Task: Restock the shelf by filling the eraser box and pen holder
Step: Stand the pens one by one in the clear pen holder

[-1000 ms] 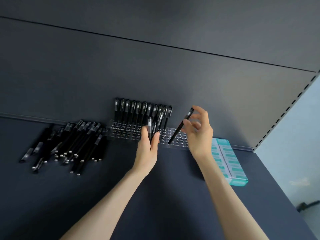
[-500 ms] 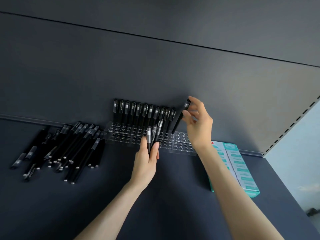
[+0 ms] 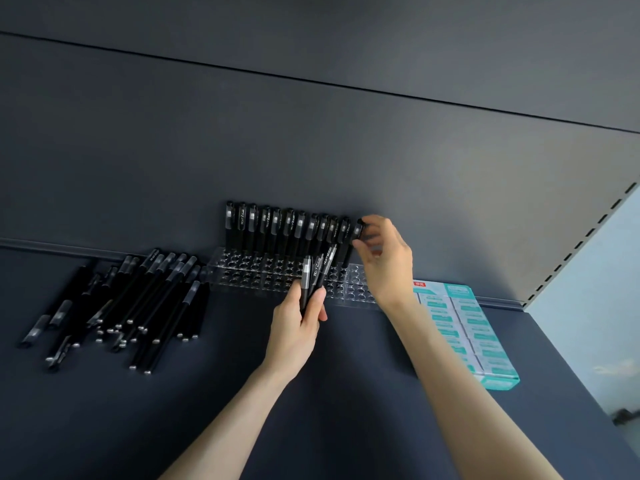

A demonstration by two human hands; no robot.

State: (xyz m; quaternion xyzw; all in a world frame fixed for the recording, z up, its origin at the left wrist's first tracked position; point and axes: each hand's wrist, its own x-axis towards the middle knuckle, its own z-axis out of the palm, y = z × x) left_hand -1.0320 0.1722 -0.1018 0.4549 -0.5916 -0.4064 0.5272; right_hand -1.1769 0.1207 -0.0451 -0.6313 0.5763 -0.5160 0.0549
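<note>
One row pens point(image 3: 287, 226) in holder point(image 3: 242, 273) | R hand point(image 3: 388, 265) pinches end pen point(image 3: 356, 233) | L hand point(image 3: 294, 329) grips 3 pens point(image 3: 316, 271)

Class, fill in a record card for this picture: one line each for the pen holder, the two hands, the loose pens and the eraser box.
Pen holder: clear; back row holds upright pens, front holes empty
Left hand: grips a bundle of pens, caps up, before the holder
Right hand: pinches the cap of a single pen at the row's right end
Loose pens: heaped on the shelf, left of the holder
Eraser box: teal, right of the holder, erasers inside
</note>
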